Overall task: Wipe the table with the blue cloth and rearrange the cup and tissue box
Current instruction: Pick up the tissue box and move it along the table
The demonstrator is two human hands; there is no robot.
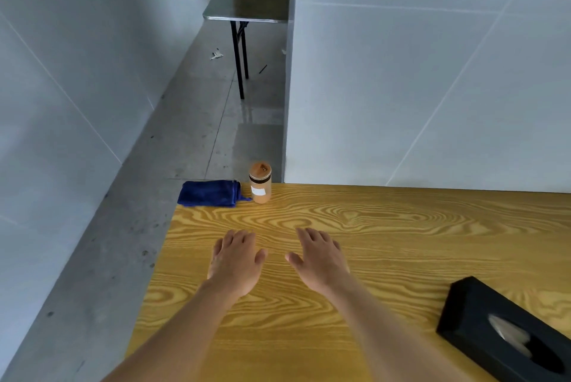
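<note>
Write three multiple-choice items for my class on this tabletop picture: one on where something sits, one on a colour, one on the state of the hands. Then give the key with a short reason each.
1. Where is the blue cloth?
A. at the table's far left corner, beside the cup
B. on top of the tissue box
C. under the right hand

2. What colour is the tissue box?
A. white
B. black
C. red

3. What are the two hands doing?
A. gripping the cloth
B. lifting the cup
C. open and empty over the table

Key: 1 A, the cloth lies folded at the corner left of the cup. 2 B, the box at the near right is black. 3 C, the left hand and right hand show spread fingers, holding nothing, above the table.
</note>
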